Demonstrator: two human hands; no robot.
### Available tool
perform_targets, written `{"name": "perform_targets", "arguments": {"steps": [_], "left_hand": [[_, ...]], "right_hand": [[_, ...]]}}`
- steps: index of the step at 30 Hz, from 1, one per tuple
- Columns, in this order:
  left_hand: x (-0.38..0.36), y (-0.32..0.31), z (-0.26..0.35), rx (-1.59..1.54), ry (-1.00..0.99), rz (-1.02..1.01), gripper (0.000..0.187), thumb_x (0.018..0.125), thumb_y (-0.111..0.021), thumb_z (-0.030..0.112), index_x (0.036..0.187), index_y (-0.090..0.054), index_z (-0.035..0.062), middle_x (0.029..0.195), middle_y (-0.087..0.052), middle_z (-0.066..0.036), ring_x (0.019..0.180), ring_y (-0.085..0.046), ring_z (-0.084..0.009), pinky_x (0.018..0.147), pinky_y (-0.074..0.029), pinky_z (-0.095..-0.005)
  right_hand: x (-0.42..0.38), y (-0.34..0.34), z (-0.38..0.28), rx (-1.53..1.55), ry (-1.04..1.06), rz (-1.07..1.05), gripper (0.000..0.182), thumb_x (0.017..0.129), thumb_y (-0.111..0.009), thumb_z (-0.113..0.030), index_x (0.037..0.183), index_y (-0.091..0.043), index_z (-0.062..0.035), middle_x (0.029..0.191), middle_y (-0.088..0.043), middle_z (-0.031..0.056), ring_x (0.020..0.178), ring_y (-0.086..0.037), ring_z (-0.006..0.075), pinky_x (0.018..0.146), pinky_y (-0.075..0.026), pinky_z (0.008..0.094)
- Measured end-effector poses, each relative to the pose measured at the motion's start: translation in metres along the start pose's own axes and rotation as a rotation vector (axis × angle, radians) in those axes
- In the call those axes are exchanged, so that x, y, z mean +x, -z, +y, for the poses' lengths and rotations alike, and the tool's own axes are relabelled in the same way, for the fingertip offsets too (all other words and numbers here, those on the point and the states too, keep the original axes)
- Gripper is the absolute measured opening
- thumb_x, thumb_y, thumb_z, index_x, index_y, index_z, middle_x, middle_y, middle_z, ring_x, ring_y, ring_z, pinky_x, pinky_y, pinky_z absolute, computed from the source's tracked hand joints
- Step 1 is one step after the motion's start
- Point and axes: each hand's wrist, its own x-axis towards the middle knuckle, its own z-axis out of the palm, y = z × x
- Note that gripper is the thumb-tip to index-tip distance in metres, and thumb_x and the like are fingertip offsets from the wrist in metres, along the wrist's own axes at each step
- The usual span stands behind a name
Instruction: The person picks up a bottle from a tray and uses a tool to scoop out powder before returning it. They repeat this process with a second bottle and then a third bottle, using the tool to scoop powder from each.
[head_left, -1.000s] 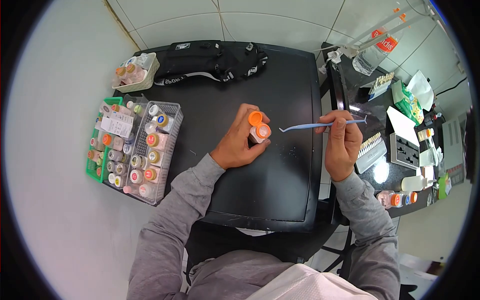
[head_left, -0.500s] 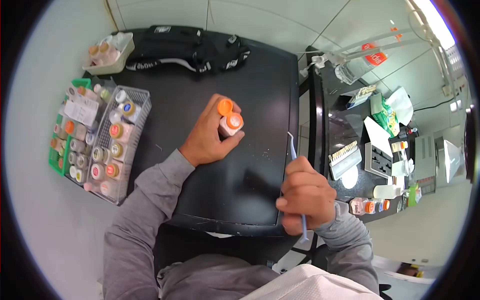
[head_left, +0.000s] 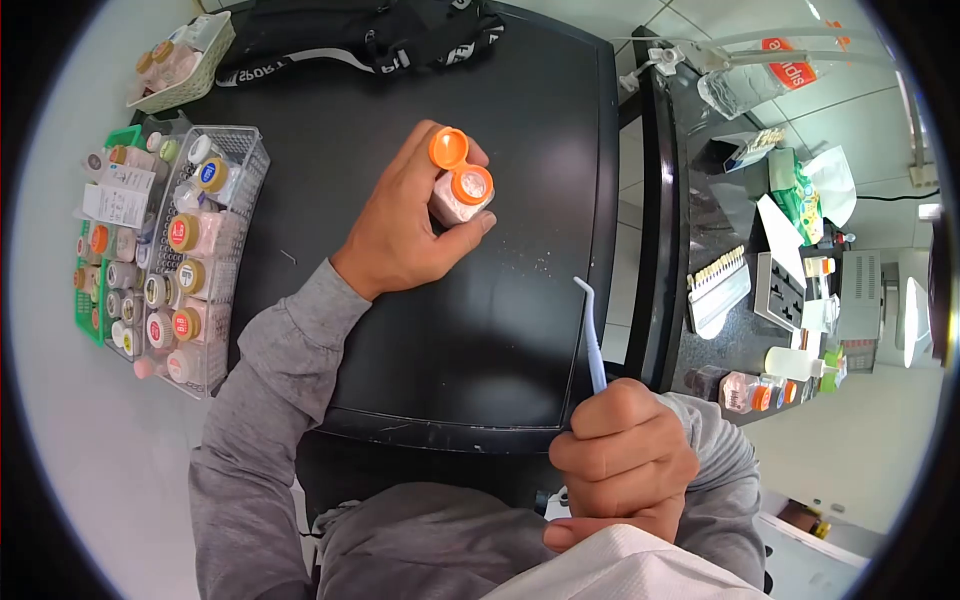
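Left hand (head_left: 405,225): fingers wrapped around the square-sided jar, thumb on its near side, the others around its far side.
Jar (head_left: 457,203): over the middle of the counter (head_left: 400,350), a little toward the right edge; whether its base touches the surface cannot be told. Something pale shows inside its orange neck.
Lid (head_left: 448,148): orange, swung open, beside the neck on the side toward the far edge, next to the forefinger.
Right hand (head_left: 628,455): fingers clenched around the blue tool, just off the near right corner of the counter.
Tool (head_left: 593,345): slanting up from the fist, its bent tip over the counter near the right edge and apart from the jar; the lower end is hidden by the hand.
Specks (head_left: 541,266): pale crumbs scattered on the counter between jar and tool tip.
Left edge: a clear basket (head_left: 250,185) of capped jars, with a green basket (head_left: 88,320) of small bottles just beside it.
Far left corner: a cream basket (head_left: 205,65) holding bottles.
Far edge: a black bag (head_left: 370,40) lying along it.
Beyond the right edge: another dark surface carrying a row of tooth-like samples (head_left: 718,293), a large bottle (head_left: 760,85) and a green tissue pack (head_left: 797,200).
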Motion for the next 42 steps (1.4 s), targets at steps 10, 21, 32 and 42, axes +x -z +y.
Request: {"name": "perform_targets", "arguments": {"steps": [10,21,32,42], "left_hand": [[0.001,0.002,-0.004,0.058,-0.064,-0.018,0.045,0.085,-0.084,0.007,0.123,-0.061,0.0039,0.119,-0.060,-0.009,0.102,-0.069,-0.0230,0.089,-0.058,-0.0362],[0.001,0.000,-0.003,-0.014,0.029,-0.023,0.046,0.082,-0.085,0.004,0.122,-0.062,0.0062,0.116,-0.062,-0.007,0.106,-0.066,-0.0186,0.095,-0.053,-0.0333],[0.001,0.002,0.000,-0.007,0.020,-0.043,0.047,0.082,-0.086,0.004,0.122,-0.061,0.0056,0.116,-0.060,-0.008,0.107,-0.066,-0.0214,0.096,-0.053,-0.0351],[-0.001,0.003,-0.006,0.008,0.074,-0.063,0.057,0.082,-0.092,0.008,0.128,-0.059,0.0040,0.121,-0.068,-0.009,0.114,-0.072,-0.0213,0.100,-0.057,-0.0365]], "right_hand": [[0.013,-0.003,-0.004,-0.037,-0.117,-0.013,0.018,0.083,-0.082,-0.009,0.098,-0.078,0.0011,0.056,-0.055,0.0048,0.053,-0.058,0.0218,0.062,-0.038,0.0351],[0.012,-0.007,-0.001,0.028,-0.102,0.007,0.013,0.081,-0.083,0.000,0.091,-0.078,0.0040,0.059,-0.060,0.0074,0.056,-0.062,0.0226,0.061,-0.039,0.0361],[0.030,0.003,-0.001,0.045,-0.099,-0.149,0.016,0.076,-0.090,-0.001,0.082,-0.075,0.0009,0.064,-0.061,0.0088,0.058,-0.063,0.0252,0.061,-0.041,0.0384],[0.007,0.035,0.042,-0.359,-0.700,0.162,0.019,0.102,-0.051,0.008,0.114,-0.066,0.0029,0.111,-0.060,0.0165,0.096,-0.060,0.0247,0.085,-0.050,0.0348]]}}
